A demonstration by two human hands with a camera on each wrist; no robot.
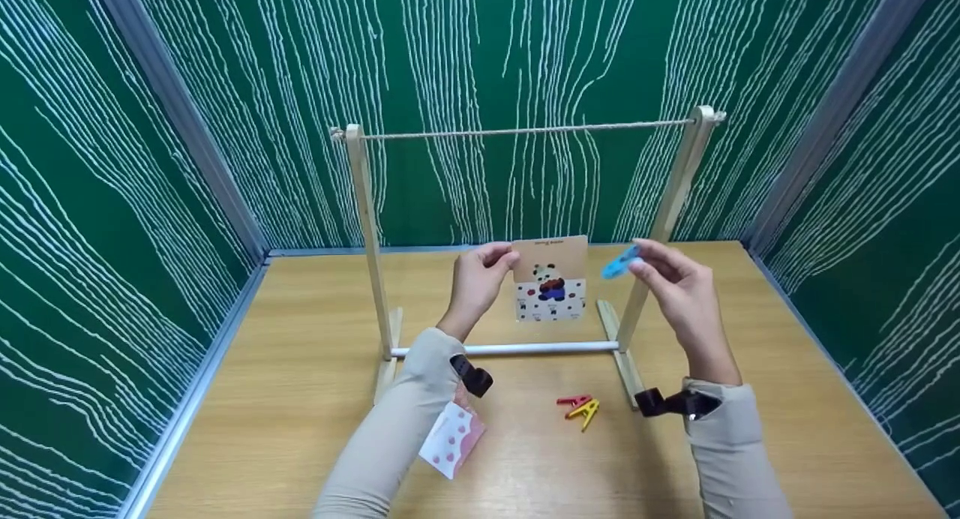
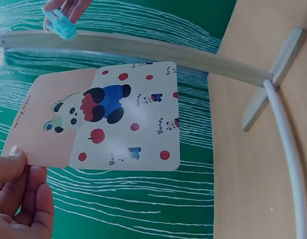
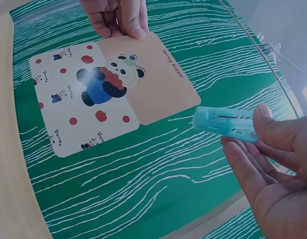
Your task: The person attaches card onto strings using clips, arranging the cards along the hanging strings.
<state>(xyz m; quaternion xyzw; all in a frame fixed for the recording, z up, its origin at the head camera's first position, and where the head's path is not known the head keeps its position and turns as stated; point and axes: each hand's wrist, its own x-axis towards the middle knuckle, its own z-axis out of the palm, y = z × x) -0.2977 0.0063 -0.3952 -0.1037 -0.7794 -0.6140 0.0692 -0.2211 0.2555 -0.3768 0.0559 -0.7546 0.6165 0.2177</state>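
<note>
Blue clip between right fingers, left fingers seemingly behind card

Green back wall — white-striped | side walls, likewise striped | grey corner posts between | wood-grain tabletop — below them

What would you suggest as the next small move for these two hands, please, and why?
I would probably raise the panda card to the cord: the left hand pinches it near a corner, well below the cord, the right hand holds a blue clip apart from it, and nothing is clipped to the cord yet.
</note>
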